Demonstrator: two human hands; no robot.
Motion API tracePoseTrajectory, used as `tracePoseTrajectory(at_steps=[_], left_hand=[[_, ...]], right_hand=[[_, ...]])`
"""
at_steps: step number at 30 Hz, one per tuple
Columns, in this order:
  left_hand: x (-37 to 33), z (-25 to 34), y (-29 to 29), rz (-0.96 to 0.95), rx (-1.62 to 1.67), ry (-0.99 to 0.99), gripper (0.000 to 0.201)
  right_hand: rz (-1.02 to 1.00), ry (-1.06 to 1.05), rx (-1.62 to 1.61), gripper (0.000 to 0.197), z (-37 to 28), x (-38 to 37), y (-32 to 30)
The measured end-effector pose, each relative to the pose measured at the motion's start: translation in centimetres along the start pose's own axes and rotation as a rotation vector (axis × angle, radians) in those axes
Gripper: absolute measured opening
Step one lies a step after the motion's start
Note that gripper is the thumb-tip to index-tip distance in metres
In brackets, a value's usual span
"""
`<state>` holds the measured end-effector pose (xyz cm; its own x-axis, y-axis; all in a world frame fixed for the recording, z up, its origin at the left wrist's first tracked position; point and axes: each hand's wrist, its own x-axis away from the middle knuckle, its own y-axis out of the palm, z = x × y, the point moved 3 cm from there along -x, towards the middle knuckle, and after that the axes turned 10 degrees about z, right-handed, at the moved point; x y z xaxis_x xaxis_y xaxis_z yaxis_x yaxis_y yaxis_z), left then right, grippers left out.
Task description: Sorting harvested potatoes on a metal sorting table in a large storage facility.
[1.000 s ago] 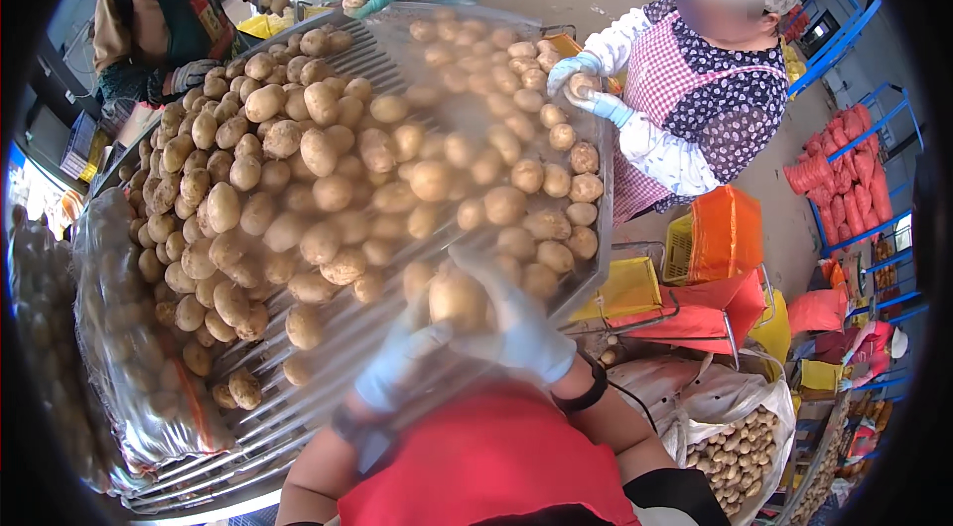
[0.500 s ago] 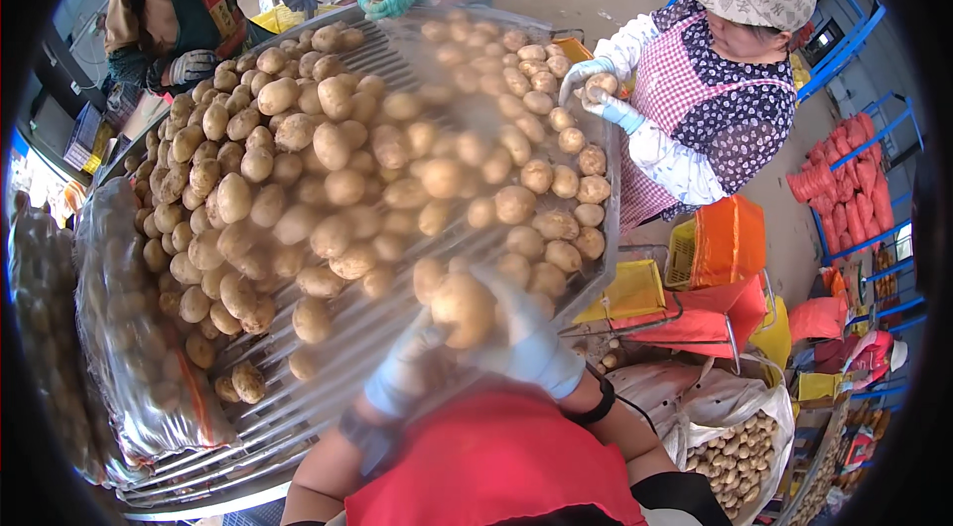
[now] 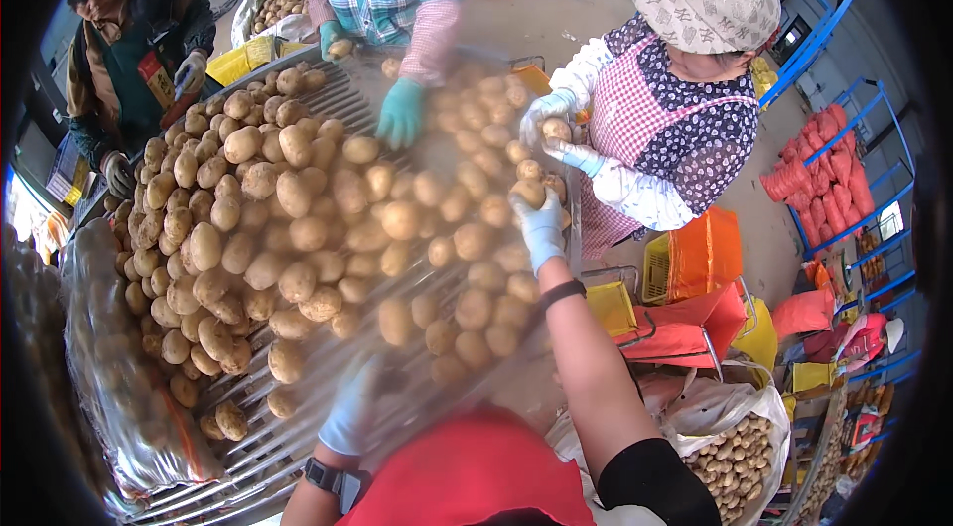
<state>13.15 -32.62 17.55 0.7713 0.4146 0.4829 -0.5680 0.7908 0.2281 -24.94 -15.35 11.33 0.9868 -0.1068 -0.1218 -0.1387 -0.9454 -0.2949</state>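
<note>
My right hand (image 3: 542,230), in a light blue glove, reaches to the right edge of the sorting table, its fingers closed round a potato (image 3: 529,193). Close beside it are a co-worker's gloved hands (image 3: 562,137), which hold a potato (image 3: 556,129). My left hand (image 3: 353,409), gloved alike, hovers low over the slatted metal tabletop (image 3: 260,461); motion smears its fingers, so I cannot make out their pose. Between my arms and the far side spreads a big heap of potatoes (image 3: 294,193), with several looser ones (image 3: 474,309) nearer my right forearm.
Clear bags of potatoes (image 3: 134,367) line the table's left side. Two more co-workers stand across the table, one with a green-gloved hand (image 3: 401,113) above the potatoes. To my right are an orange crate liner (image 3: 703,253), a red one (image 3: 685,328) and a white sack of potatoes (image 3: 730,457).
My hands have parted from a large potato held between them. The right has gone forward to the table's right edge; the left has dropped back leftward. A co-worker opposite has reached over the heap.
</note>
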Motion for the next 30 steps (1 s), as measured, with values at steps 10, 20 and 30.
tracePoseTrajectory(at_steps=[10,20,30], left_hand=[[-0.6,-0.1,-2.0,0.256,0.084,-0.027,0.041],[-2.8,-1.4,-2.5,0.243,0.089,-0.065,0.037],[-2.5,-4.1,-3.8,0.239,-0.079,0.081,0.04]], right_hand=[[-0.085,0.025,0.699,0.075,0.1,-2.7,4.0],[-0.125,-0.035,0.737,0.068,0.0,-3.6,2.6],[-0.629,-0.976,0.459,0.042,-8.2,10.6,4.6]])
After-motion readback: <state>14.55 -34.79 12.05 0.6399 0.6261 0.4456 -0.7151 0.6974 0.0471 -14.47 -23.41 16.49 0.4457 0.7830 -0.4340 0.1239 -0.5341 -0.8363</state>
